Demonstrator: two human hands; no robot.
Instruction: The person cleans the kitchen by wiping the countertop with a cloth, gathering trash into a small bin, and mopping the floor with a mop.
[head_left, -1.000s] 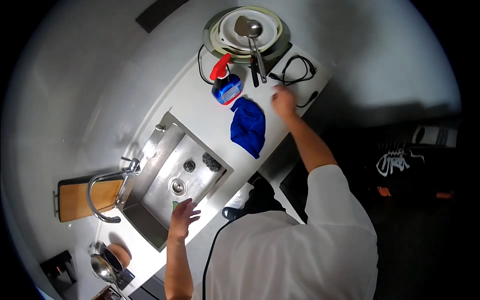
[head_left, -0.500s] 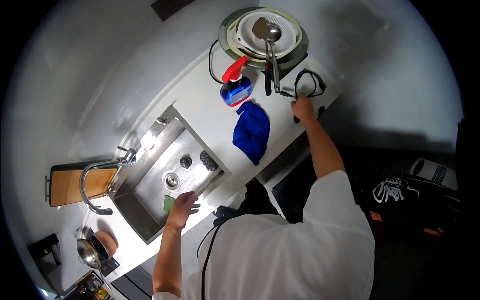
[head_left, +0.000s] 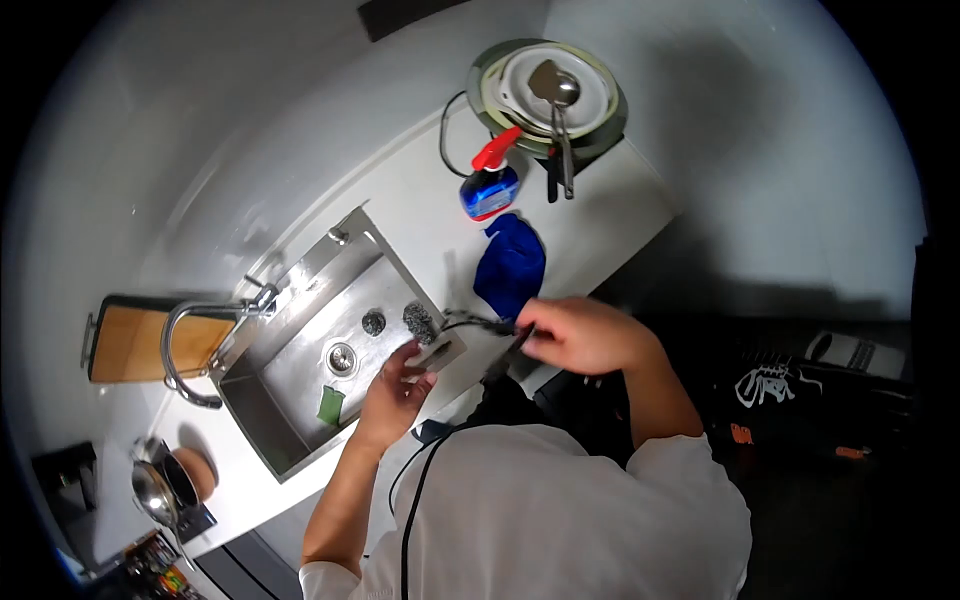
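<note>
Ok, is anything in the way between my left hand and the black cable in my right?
Nothing visible stands between your left hand and the black cable in your right hand; blur hides whether they touch.

Looks from the wearer's head, forward and steeply down, in one wide, round-edged view. Takes in the white, short-sleeved fabric shirt (head_left: 560,510) closest, along the bottom; then, farther off near the centre, the bare left hand (head_left: 396,402) and bare right hand (head_left: 588,336); beyond, the rectangular stainless-steel sink (head_left: 290,385). Sits tilted, with the long white countertop (head_left: 625,215) running diagonally from lower left to upper right.
</note>
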